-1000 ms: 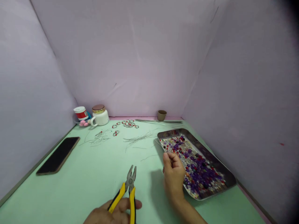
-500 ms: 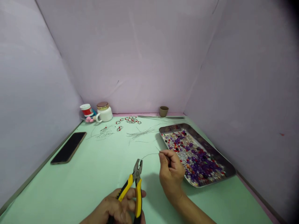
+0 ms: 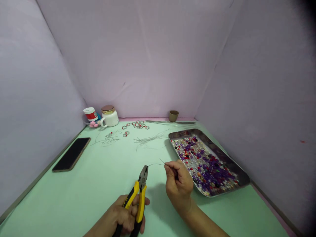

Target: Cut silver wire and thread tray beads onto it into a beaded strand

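Observation:
My left hand [image 3: 123,215] grips the yellow-and-black handles of the pliers [image 3: 138,194], whose jaws point up and away at the near middle of the green table. My right hand [image 3: 178,185] pinches one end of a thin wire [image 3: 156,164] just left of the metal tray. The wire runs from my fingers to the plier jaws, which look closed on its other end. The metal tray [image 3: 235,170] holds many purple, red and silver beads [image 3: 204,166].
A black phone [image 3: 71,154] lies at the left edge. At the back stand a white mug with a gold lid [image 3: 108,116], a red-and-white jar [image 3: 90,114] and a small brown cup [image 3: 173,115]. Beaded rings [image 3: 137,124] and loose wire pieces [image 3: 146,140] lie mid-table. Lilac walls enclose three sides.
My right hand left the tray and lifted a thin wire toward the middle. The pliers closed and their jaws met the wire's free end.

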Demonstrator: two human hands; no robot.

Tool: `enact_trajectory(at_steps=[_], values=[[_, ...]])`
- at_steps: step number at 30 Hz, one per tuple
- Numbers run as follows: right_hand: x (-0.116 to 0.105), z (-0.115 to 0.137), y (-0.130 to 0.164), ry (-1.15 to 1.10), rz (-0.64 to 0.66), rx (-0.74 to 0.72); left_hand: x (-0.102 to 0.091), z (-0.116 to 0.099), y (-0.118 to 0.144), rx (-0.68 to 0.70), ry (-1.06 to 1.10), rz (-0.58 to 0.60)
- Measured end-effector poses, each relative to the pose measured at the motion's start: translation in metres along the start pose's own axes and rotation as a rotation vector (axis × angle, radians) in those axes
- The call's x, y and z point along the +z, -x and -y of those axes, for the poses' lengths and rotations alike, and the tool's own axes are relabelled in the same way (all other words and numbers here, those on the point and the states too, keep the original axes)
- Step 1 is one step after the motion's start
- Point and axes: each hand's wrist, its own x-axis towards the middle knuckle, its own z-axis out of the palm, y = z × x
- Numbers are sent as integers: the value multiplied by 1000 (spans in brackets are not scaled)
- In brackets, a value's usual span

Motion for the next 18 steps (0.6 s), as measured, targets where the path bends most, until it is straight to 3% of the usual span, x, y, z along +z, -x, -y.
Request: enact_trajectory(at_steps=[4, 8, 10, 13, 18], values=[[-2, 0, -1, 29, 14, 4, 4, -6, 3, 6, -100, -89], [-2, 3, 0, 20, 39, 51, 8, -17, 7, 108, -227, -211], [-1, 4, 0, 13, 14, 142, 9, -23, 10, 108, -248, -185], [0, 5, 0, 4, -29, 221, 8, -27, 15, -13, -225, -88], [0, 3, 0, 18, -1, 146, 13, -29, 18, -144, -186, -86]])
